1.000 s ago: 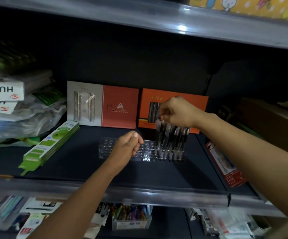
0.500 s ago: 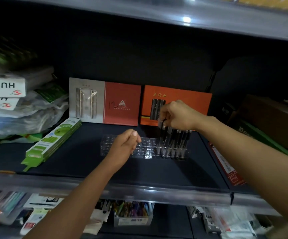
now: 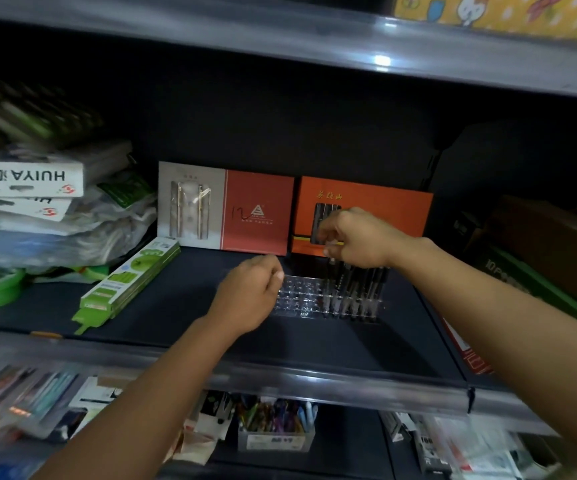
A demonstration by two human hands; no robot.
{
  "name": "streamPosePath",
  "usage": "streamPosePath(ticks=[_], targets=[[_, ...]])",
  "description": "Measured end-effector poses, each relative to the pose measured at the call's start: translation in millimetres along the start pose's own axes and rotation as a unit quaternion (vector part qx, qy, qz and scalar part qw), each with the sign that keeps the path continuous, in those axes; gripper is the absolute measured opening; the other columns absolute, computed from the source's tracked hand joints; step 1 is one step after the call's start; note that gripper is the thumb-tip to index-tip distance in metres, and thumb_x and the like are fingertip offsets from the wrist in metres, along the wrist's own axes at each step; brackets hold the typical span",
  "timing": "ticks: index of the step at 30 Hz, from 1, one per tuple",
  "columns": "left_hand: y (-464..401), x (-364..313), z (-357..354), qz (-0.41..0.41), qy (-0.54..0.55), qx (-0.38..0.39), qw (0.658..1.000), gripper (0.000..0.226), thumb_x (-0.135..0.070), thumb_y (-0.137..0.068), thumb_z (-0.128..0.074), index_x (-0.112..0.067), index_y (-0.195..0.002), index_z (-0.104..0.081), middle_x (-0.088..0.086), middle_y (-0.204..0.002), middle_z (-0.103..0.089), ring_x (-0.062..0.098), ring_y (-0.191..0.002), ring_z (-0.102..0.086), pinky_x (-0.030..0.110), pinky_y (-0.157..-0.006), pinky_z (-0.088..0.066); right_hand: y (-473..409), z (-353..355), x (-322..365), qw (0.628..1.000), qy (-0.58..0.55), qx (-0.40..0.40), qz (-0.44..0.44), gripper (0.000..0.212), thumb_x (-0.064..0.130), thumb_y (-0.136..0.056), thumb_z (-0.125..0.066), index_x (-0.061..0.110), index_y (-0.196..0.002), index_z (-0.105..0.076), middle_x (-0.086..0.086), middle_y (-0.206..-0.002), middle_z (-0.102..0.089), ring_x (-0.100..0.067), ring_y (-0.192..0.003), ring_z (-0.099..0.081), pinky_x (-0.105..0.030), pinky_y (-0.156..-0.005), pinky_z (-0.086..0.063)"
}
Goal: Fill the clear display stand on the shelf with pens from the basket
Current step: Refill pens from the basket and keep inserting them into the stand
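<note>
Two hands reach onto the dark shelf (image 3: 176, 317). The left hand (image 3: 249, 296) covers the left end of the clear stand (image 3: 301, 299), its fingers curled at the edge; whether they actually grip the stand I cannot tell. The right hand (image 3: 359, 237) hangs above the stand's right end with fingertips pinched, apparently on the top of one pen, though blur hides the contact. The pens (image 3: 359, 289) stand upright in the right-hand slots (roughly six or seven, too smeared to count surely); the slots left of them show bare. At 12 o'clock from the stand lean two red boxes (image 3: 256, 213), side by side. At 9 o'clock lies one green pack (image 3: 131, 275), beyond it a blurred pile of bags (image 3: 55, 223).
</note>
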State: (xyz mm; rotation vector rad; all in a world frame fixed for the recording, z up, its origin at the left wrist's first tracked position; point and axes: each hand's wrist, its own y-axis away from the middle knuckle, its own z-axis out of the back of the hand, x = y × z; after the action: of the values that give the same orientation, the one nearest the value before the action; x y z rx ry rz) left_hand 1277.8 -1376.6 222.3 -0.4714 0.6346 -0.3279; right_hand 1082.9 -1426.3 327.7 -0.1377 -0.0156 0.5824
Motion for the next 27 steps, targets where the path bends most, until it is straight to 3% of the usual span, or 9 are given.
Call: streamPosePath(ticks=[4,7,11,19,23,27], targets=[[8.1,-0.3,13.3,-0.040,-0.131,-0.022,0.990,0.012,-0.019,-0.095,-0.044,-0.015,-0.096,-0.055,0.000,-0.095,-0.061,0.020,-0.089,-0.052,0.031,-0.077,-0.037,6.0,6.9,13.5,1.000,0.010,-0.002,0.010,0.027,0.024,-0.091,-0.061,0.018,-0.117,-0.061,-0.003,-0.113,-0.063,-0.024,-0.104,-0.058,-0.038,-0.085,-0.052],[17.9,4.3,28.9,-0.041,-0.175,-0.021,0.983,0.012,-0.017,-0.092,-0.047,-0.014,-0.099,-0.057,0.002,-0.097,-0.061,0.022,-0.091,-0.053,0.033,-0.080,-0.036,8.2,7.6,30.4,0.999,0.013,-0.020,0.034,0.031,0.021,-0.091,-0.059,0.016,-0.121,-0.060,-0.004,-0.119,-0.062,-0.025,-0.108,-0.058,-0.032,-0.085,-0.049],[41.9,13.8,59.5,-0.024,-0.232,-0.025,0.972,0.015,-0.015,-0.088,-0.050,-0.012,-0.100,-0.059,0.007,-0.099,-0.063,0.027,-0.093,-0.056,0.037,-0.081,-0.042,2.8,-1.5,65.1,0.996,0.004,-0.033,0.082,0.034,0.022,-0.090,-0.058,0.016,-0.123,-0.059,-0.006,-0.124,-0.061,-0.026,-0.110,-0.057,-0.037,-0.091,-0.049],[132.2,51.2,141.7,0.095,-0.341,-0.009,0.935,0.021,-0.022,-0.091,-0.045,-0.011,-0.104,-0.056,0.011,-0.105,-0.061,0.035,-0.100,-0.054,0.040,-0.079,-0.039,-21.7,-42.7,178.7,0.972,-0.055,-0.044,0.223,0.026,0.021,-0.090,-0.056,0.014,-0.115,-0.060,-0.006,-0.117,-0.062,-0.027,-0.108,-0.057,-0.042,-0.089,-0.048],[203.1,76.5,172.0,0.178,-0.345,-0.003,0.921,0.020,-0.021,-0.089,-0.048,-0.008,-0.102,-0.055,0.015,-0.103,-0.061,0.036,-0.098,-0.055,0.041,-0.079,-0.041,-27.8,-76.7,252.0,0.949,-0.098,-0.021,0.297,0.016,0.015,-0.090,-0.053,0.008,-0.102,-0.061,-0.012,-0.102,-0.063,-0.030,-0.092,-0.058,-0.048,-0.077,-0.050],[276.6,104.6,185.7,0.260,-0.337,0.015,0.905,0.025,-0.019,-0.087,-0.046,-0.006,-0.104,-0.057,0.019,-0.105,-0.061,0.038,-0.099,-0.056,0.042,-0.080,-0.044,-23.4,-122.1,324.6,0.927,-0.141,0.010,0.347,0.021,0.014,-0.090,-0.051,0.007,-0.107,-0.062,-0.012,-0.106,-0.063,-0.030,-0.096,-0.058,-0.045,-0.080,-0.049]])
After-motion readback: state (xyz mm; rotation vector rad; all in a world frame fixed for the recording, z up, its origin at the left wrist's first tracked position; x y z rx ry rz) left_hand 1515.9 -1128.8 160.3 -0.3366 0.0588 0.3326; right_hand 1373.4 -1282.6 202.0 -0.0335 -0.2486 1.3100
